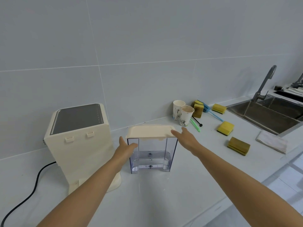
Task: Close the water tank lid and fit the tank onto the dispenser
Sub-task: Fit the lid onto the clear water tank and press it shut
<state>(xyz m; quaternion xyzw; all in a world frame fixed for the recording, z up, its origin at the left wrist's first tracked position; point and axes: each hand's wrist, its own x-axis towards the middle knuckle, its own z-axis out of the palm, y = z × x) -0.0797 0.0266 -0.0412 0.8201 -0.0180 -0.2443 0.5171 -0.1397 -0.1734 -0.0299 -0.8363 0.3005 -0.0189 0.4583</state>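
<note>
Both hands flank the lidded tank, fingertips partly hidden

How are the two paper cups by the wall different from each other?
The nearer paper cup has a brown-stained inside; the farther paper cup looks clean white inside. The nearer one stands in front, overlapping the farther one in view. Both are upright, white, with similar line drawings.

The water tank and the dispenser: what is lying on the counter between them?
In the head view, only the left hand crosses that gap, touching the water tank; the counter beside the dispenser is otherwise bare.
</note>
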